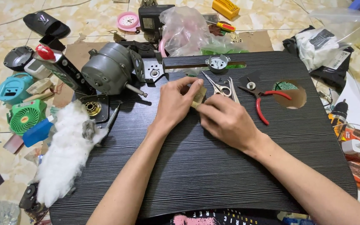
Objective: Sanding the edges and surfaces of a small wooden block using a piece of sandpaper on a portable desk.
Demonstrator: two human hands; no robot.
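Two bare hands meet over the black table (196, 166), the left hand (173, 102) and right hand (226, 121) together pinching a small tan block (199, 96) in a narrow fingertip grip. Just beyond that grip lie metal scissors (218, 86), with red-handled pliers (260, 98) to its right; to its left sit a grey motor (107, 73) and white cotton stuffing (65, 152)

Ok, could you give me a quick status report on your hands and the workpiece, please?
Left hand and right hand both pinching a small tan piece over the black table. Scissors and red-handled pliers lie just beyond. Grey motor at left, untouched.
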